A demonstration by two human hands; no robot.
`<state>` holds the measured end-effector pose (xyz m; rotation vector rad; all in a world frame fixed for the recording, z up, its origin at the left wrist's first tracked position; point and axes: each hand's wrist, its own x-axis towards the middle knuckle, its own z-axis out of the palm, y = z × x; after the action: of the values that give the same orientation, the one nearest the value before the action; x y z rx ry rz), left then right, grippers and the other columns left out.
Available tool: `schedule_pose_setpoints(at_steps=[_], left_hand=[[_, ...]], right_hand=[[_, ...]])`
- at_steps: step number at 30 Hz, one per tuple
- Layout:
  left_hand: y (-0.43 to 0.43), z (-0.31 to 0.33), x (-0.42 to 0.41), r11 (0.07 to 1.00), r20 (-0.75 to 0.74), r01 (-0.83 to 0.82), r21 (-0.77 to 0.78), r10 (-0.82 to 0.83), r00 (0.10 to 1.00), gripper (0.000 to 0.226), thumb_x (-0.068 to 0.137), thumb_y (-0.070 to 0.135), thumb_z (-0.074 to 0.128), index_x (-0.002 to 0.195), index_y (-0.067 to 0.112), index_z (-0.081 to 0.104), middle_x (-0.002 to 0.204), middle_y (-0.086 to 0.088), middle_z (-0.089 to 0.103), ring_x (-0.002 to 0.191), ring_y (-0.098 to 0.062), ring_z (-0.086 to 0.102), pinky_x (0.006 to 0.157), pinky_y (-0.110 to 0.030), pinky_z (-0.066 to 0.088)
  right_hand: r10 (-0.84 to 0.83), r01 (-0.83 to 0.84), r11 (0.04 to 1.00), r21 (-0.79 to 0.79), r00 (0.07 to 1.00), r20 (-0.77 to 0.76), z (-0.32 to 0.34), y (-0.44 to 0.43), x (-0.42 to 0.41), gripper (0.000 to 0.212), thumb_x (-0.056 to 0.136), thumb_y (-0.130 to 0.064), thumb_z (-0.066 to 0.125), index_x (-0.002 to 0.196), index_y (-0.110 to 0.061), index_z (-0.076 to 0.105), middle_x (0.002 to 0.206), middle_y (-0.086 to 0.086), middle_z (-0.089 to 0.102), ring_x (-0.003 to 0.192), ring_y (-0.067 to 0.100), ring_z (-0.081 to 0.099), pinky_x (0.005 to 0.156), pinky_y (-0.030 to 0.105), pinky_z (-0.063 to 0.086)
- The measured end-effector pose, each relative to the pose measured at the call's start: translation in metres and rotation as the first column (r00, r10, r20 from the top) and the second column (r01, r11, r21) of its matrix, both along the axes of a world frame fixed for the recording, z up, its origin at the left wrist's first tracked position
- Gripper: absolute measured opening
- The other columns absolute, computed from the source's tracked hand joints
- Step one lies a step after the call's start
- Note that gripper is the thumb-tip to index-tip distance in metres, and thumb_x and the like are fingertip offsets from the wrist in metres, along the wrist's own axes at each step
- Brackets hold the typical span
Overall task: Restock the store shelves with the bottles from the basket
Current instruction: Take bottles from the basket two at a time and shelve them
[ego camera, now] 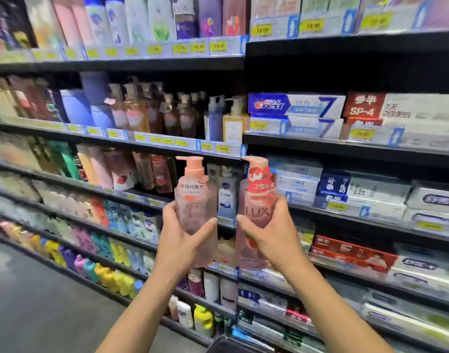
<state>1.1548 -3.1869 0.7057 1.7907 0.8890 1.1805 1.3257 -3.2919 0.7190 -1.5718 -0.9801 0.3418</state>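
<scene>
I hold two pink pump bottles upright in front of the shelves. My left hand (182, 240) grips the left bottle (194, 197) around its lower body; its pump points right. My right hand (272, 233) grips the right bottle (256, 200), which bears a LUX label and a red flower sleeve at the neck. Both bottles hover at the height of the third shelf (147, 197), just before a dark gap between the red bottles and the white ones. At the bottom edge shows a dark rim, perhaps the basket (226, 346).
Black shelving fills the view. Shampoo and body wash bottles (142, 110) stand on the left bay, toothpaste boxes (307, 105) on the right bay. Yellow price tags (223, 149) line the shelf edges. Grey floor (40, 301) lies at lower left.
</scene>
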Motion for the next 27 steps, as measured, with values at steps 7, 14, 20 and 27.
schedule_pose_setpoints(at_steps=[7, 14, 20, 27], left_hand=[[-0.005, 0.027, -0.044, 0.994, 0.055, -0.105, 0.012, 0.104, 0.993, 0.064, 0.079, 0.024, 0.084, 0.124, 0.020, 0.040, 0.114, 0.012, 0.061, 0.094, 0.015, 0.061, 0.073, -0.004, 0.047], [0.031, 0.031, -0.119, 0.979, 0.064, -0.205, 0.000, 0.205, 0.977, 0.069, 0.074, 0.034, 0.087, 0.126, 0.021, 0.042, 0.117, 0.010, 0.062, 0.101, 0.006, 0.063, 0.086, -0.021, 0.052], [0.086, 0.028, -0.192, 0.977, 0.064, -0.214, 0.008, 0.213, 0.975, 0.065, 0.077, 0.025, 0.085, 0.125, 0.018, 0.041, 0.113, 0.012, 0.060, 0.096, 0.016, 0.060, 0.073, -0.003, 0.045], [0.163, 0.028, -0.269, 0.984, 0.054, -0.176, 0.003, 0.176, 0.983, 0.065, 0.077, 0.030, 0.086, 0.122, 0.026, 0.040, 0.114, 0.013, 0.061, 0.096, 0.014, 0.060, 0.077, -0.011, 0.048]], right_hand=[[0.115, -0.116, 0.992, 0.040, 0.993, 0.018, 0.021, 0.026, -0.029, 0.057, 0.068, -0.046, 0.085, 0.107, -0.041, 0.044, 0.100, -0.010, 0.071, 0.083, 0.013, 0.070, 0.078, 0.039, 0.058], [0.211, -0.213, 0.975, 0.057, 0.976, 0.045, 0.033, 0.075, -0.093, 0.056, 0.079, -0.024, 0.087, 0.116, -0.031, 0.045, 0.104, -0.020, 0.065, 0.085, -0.019, 0.062, 0.075, 0.008, 0.047], [0.222, -0.225, 0.974, 0.037, 0.972, 0.073, 0.031, 0.139, -0.164, 0.057, 0.078, -0.026, 0.087, 0.118, -0.027, 0.046, 0.105, -0.019, 0.066, 0.088, -0.018, 0.062, 0.070, 0.003, 0.045], [0.177, -0.182, 0.982, 0.049, 0.980, 0.093, 0.030, 0.210, -0.242, 0.056, 0.078, -0.026, 0.087, 0.117, -0.022, 0.047, 0.107, -0.016, 0.068, 0.091, -0.012, 0.065, 0.075, 0.009, 0.048]])
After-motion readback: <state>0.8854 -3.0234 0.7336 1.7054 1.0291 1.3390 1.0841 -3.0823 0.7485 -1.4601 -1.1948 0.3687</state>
